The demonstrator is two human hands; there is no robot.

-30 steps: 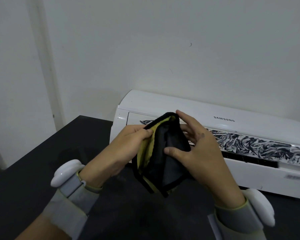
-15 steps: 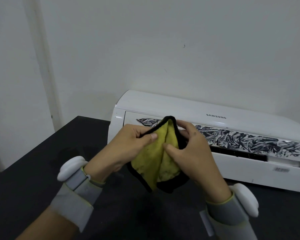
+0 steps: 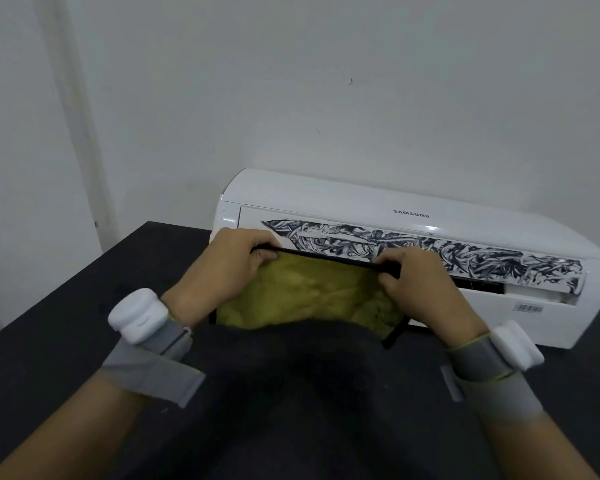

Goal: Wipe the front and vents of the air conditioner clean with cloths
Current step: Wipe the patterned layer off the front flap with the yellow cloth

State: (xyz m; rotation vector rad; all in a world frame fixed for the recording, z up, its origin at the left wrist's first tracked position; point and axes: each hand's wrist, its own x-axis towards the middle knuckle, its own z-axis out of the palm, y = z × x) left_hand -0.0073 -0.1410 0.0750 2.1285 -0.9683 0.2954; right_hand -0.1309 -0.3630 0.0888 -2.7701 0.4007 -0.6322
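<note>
Both hands, left (image 3: 227,268) and right (image 3: 421,282), pinch a yellow, black-edged cloth (image 3: 312,296) stretched flat before the white, scribble-marked air conditioner (image 3: 361,199).

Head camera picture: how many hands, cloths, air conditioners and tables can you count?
Hands: 2, left hand and right hand
Cloths: 1, yellow fabric cloth with black edging
Air conditioners: 1, white plastic air conditioner
Tables: 1, black table
Total: 5
</note>
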